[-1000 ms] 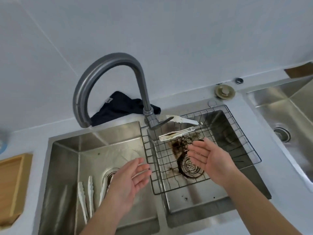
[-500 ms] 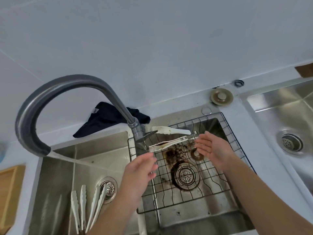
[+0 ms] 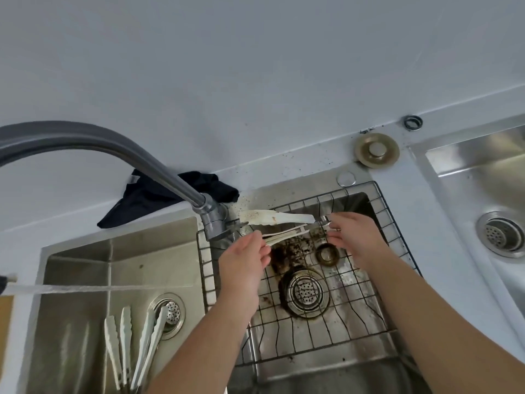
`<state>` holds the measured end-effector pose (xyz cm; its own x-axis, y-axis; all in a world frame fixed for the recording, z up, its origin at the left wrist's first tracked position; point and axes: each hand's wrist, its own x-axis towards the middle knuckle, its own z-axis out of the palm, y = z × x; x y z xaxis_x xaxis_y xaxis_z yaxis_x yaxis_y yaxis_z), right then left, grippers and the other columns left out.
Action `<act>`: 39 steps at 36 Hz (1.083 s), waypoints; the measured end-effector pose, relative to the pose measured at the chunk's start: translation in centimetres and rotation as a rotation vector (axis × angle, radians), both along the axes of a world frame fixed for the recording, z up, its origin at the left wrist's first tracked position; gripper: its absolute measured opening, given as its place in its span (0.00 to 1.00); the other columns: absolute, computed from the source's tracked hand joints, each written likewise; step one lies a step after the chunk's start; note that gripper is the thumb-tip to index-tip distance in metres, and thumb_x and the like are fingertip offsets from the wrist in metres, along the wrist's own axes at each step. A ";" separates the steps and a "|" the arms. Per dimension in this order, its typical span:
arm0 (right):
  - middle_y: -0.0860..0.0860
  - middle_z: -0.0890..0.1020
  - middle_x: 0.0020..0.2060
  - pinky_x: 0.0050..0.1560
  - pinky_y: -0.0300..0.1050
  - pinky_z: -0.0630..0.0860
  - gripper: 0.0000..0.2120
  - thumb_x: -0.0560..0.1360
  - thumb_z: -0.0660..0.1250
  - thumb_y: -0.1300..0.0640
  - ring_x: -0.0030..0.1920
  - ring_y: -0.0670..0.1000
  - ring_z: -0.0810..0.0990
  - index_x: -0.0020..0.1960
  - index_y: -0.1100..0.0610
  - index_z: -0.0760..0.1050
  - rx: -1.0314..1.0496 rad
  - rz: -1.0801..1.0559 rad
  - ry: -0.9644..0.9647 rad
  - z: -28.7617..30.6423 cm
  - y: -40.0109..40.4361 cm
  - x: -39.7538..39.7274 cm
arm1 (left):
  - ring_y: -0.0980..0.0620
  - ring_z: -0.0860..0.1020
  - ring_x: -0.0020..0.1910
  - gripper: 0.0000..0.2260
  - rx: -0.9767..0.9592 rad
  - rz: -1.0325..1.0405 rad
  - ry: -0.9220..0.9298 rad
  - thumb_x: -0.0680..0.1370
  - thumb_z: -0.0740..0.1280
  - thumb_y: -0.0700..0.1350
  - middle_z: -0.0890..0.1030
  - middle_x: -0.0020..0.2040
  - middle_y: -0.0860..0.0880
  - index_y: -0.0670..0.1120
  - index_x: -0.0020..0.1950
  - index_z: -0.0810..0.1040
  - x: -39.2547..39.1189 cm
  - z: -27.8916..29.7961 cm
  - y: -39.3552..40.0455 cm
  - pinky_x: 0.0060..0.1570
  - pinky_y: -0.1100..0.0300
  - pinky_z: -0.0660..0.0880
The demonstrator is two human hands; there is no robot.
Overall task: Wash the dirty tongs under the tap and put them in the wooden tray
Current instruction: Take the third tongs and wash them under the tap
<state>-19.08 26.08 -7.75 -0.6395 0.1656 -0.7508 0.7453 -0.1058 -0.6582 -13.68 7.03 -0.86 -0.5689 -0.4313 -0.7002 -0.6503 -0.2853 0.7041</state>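
Near left: the left basin, steel, holds two pale tongs lying side by side next to its drain strainer. A stream of water crosses above this basin from the spout at the left edge of view. A sliver of the wooden tray shows at the far left edge, well apart from the work.

Near centre: the middle basin, fitted with a wire rack. Brown residue lies around its drain; a small brass ring lies just beyond.

Middle: the dirty tongs, pale with brown staining, lie across the far part of the rack. The left hand has its fingertips at the tip end. The right hand is at the hinge end, thumb and fingers either side. Whether either hand has clamped is not clear; both appear to be just closing. A second soiled pair lies just beyond, resting on the basin's far rim.

Far: tap base, dark cloth on the counter, a sink plug, and a third basin at the right.

Step in hand, judged: pick-up of the dirty tongs, washing not yet begun. The next move calls for a firm grip, a lift clear of the rack wires, and a carry leftward into the stream.
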 end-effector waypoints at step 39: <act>0.61 0.83 0.55 0.52 0.51 0.84 0.21 0.77 0.73 0.56 0.51 0.57 0.86 0.65 0.59 0.69 -0.134 -0.079 -0.073 -0.2 0.3 1.9 | 0.52 0.86 0.47 0.11 0.046 -0.055 0.141 0.83 0.63 0.46 0.86 0.48 0.45 0.41 0.51 0.81 2.4 1.5 2.3 0.45 0.64 0.82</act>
